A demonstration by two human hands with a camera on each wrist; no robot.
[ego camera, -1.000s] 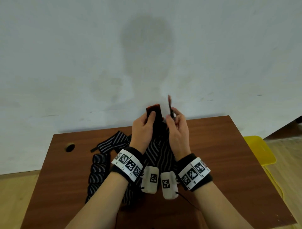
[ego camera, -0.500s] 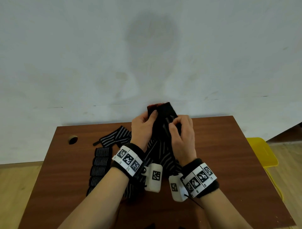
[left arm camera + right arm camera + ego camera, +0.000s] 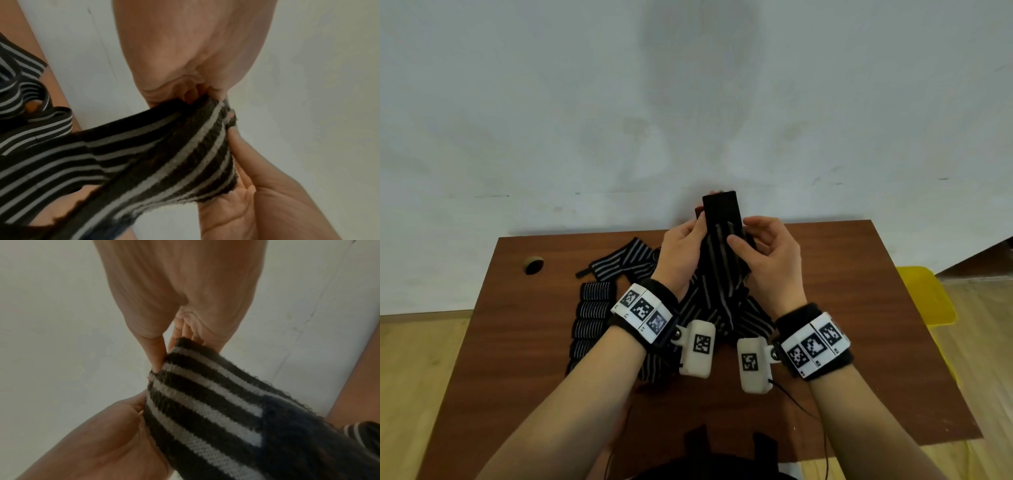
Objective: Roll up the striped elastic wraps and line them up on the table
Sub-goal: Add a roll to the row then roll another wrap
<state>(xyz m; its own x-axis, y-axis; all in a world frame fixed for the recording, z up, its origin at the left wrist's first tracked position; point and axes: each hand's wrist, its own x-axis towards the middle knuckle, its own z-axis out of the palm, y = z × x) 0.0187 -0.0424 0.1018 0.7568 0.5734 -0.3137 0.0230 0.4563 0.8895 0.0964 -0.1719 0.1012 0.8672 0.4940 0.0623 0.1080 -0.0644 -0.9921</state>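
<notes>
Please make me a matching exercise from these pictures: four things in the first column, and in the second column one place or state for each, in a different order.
1. held wrap
2. rolled wraps
3. loose wrap
4. yellow chair

a. lies flat near the table's far edge
b. stands on the floor, right of the table
c. pinched between left hand and right hand
d. lined up on the table's left part

Pairs: 1-c, 2-d, 3-a, 4-b
</notes>
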